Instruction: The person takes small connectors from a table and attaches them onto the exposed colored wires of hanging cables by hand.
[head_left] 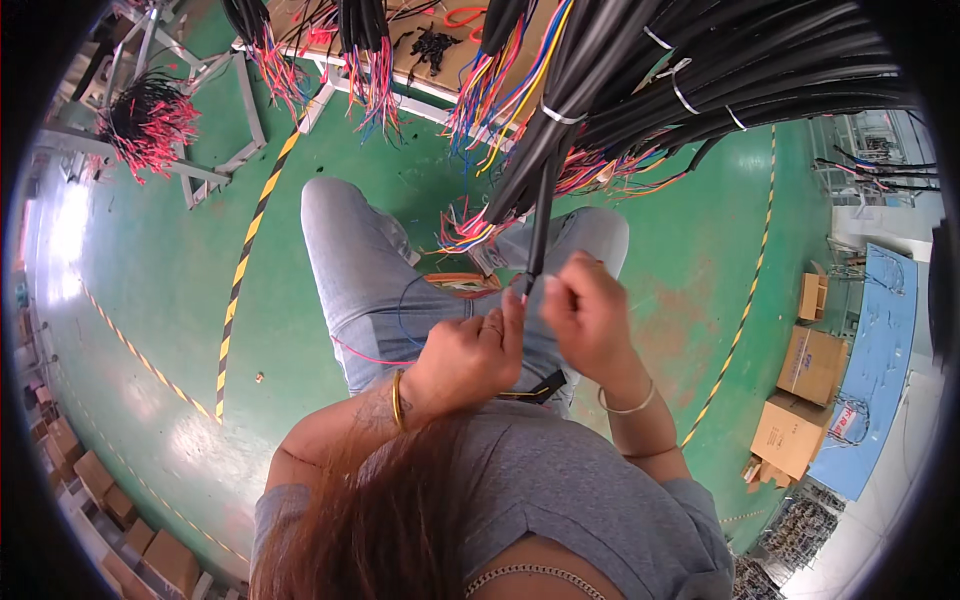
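Hands are numbering two in the head view, and they're meeting at one black cable [541,225] above the person's lap. Left hand [470,352] is pinching it near its lower end; right hand [592,312] is sitting just beside, fingers curled and kinda blurry, so I'm not able to tell if it's gripping anything. Count-wise, I'm seeing at least four white ties [562,118] around the cable bundles [770,65], plus one red wire [368,357] and one blue wire [402,305] crossing the jeans [335,240]. Cable's looking slim, smooth and plain black. Its long axis is running nearly straight up and down the view, leaning slightly, lower end pointing toward the person's belly.
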